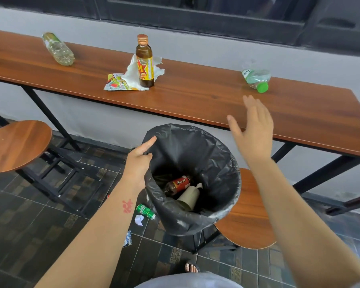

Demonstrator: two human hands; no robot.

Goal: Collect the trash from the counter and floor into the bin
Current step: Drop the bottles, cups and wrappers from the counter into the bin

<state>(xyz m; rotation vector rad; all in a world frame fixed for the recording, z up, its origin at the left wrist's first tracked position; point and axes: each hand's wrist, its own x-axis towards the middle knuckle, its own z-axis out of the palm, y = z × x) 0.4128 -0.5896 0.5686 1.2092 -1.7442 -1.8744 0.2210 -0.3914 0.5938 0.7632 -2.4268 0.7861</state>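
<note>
— What have your hands got right now?

— My left hand pinches the rim of the black plastic liner of the round bin, holding it up. My right hand is empty, fingers spread wide, above the long brown wooden counter edge, near the crushed clear plastic bottle with the green cap.

— What's left?

— On the counter: that bottle, an upright brown glass bottle with a yellow label standing on a torn white tissue, a colourful foil wrapper, and a clear bottle lying at the far left. On the tiled floor, beside the bin: a green can, a white paper scrap and a small blue-white wrapper.

— What might go wrong?

— I reckon the crushed bottle could skid away if I swipe at it. Tugging the tissue could topple the glass bottle. And my thin grip on the liner could slip, tipping the bin.
</note>
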